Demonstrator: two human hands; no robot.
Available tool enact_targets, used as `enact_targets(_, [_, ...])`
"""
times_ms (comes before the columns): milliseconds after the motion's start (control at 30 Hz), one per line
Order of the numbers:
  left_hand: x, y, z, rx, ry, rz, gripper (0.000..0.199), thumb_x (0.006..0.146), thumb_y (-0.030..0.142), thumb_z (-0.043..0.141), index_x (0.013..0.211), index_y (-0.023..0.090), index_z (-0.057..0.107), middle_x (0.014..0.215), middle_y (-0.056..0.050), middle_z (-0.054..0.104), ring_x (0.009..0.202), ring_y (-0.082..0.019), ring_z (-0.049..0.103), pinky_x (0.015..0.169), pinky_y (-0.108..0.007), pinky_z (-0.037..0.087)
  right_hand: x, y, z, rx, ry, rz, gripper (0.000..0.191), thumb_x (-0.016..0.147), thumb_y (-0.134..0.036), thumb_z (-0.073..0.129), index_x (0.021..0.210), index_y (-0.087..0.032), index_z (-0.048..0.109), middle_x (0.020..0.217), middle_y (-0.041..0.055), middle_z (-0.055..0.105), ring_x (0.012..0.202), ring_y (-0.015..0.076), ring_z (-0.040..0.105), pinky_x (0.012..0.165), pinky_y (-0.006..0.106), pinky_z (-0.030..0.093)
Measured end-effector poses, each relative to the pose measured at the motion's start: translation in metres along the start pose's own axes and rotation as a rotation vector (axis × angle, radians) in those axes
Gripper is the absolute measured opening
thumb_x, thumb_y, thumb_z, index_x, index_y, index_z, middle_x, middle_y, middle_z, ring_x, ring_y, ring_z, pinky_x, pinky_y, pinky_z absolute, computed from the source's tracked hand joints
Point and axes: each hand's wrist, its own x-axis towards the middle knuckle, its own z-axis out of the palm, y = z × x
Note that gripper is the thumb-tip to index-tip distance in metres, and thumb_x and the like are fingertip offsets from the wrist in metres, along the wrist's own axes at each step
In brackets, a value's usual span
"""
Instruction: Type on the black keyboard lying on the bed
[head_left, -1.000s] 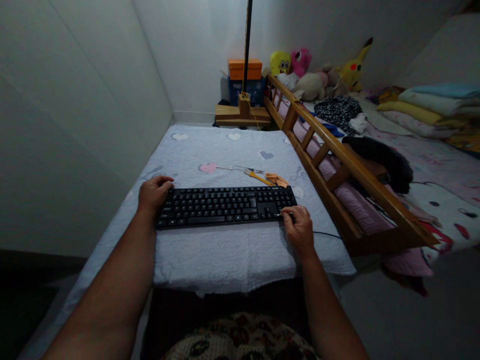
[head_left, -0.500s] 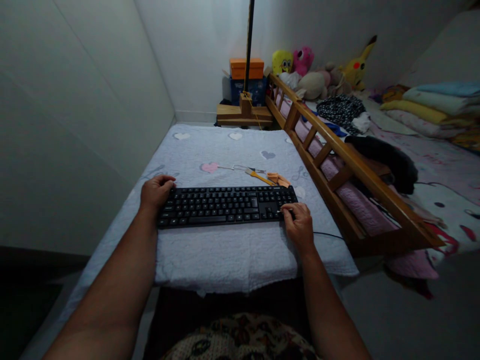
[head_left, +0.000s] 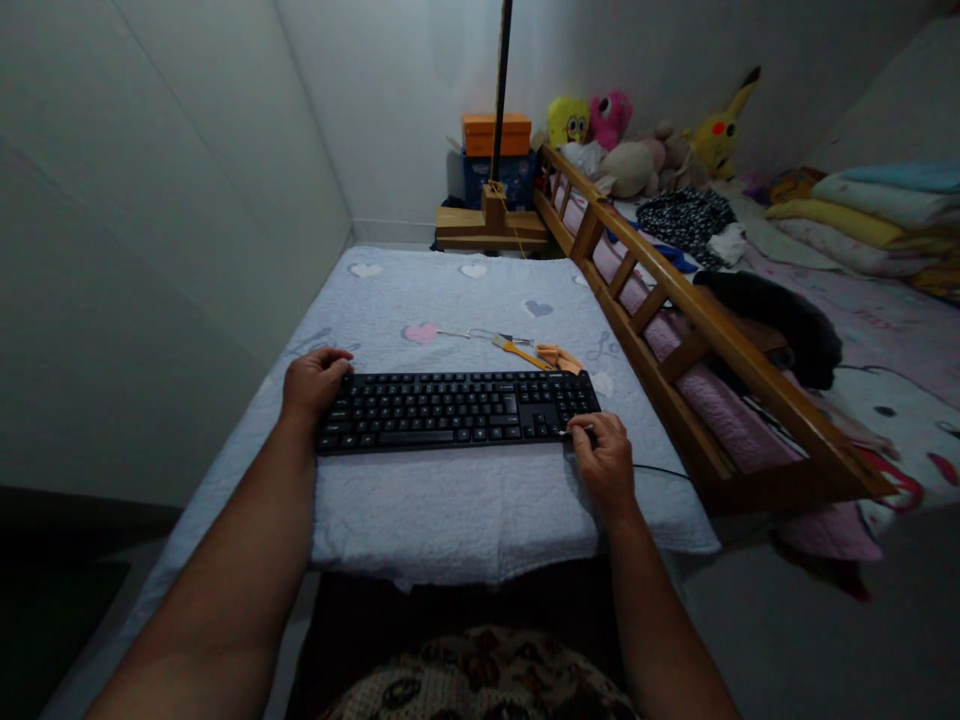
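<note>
A black keyboard (head_left: pixel 427 410) lies flat across the cloth-covered table in front of me. My left hand (head_left: pixel 315 385) is closed on its left end, thumb along the top corner. At the keyboard's lower right corner, my right hand (head_left: pixel 602 452) pinches a thin stick with a pale tip (head_left: pixel 564 432); most of it is hidden by the fingers, so its kind is unclear. The tip is at the number-pad keys' lower edge. Behind the keyboard lie a yellow-handled brush (head_left: pixel 519 352), a thin wire tool (head_left: pixel 487 334) and a folded orange cloth (head_left: pixel 559 357).
A pale blue cloth with hearts (head_left: pixel 420 510) covers the table. Along the right runs a wooden bed rail (head_left: pixel 667 280), with bedding and soft toys beyond. A dark pole on a wooden base (head_left: pixel 491 228) stands behind the table. A cable (head_left: pixel 664 470) trails right.
My right hand has shifted slightly right and toward me, with the stick's tip now lower at the keyboard's edge. My left hand and the keyboard have stayed in place.
</note>
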Motion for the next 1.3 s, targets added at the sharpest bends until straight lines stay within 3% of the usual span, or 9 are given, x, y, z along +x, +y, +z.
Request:
enact_targets(667, [-0.002, 0.004, 0.000, 0.015, 0.005, 0.005, 0.026, 0.065, 0.036, 0.061, 0.084, 0.022, 0.073, 0.080, -0.003, 0.072, 0.080, -0.025, 0.066, 0.078, -0.035, 0.052, 0.019, 0.002, 0.009, -0.050, -0.043, -0.016, 0.015, 0.093, -0.022, 0.056, 0.084, -0.025, 0.067, 0.084, 0.0039, 0.072, 0.090, 0.0257, 0.063, 0.089, 0.042, 0.044])
enact_targets(1300, [0.000, 0.003, 0.000, -0.001, -0.007, 0.008, 0.025, 0.066, 0.035, 0.061, 0.084, 0.023, 0.073, 0.081, -0.003, 0.074, 0.081, -0.025, 0.068, 0.079, -0.035, 0.053, 0.018, -0.004, 0.018, -0.009, -0.068, -0.062, 0.015, 0.093, -0.019, 0.058, 0.084, -0.025, 0.068, 0.086, 0.0033, 0.073, 0.091, 0.0253, 0.063, 0.094, 0.044, 0.044])
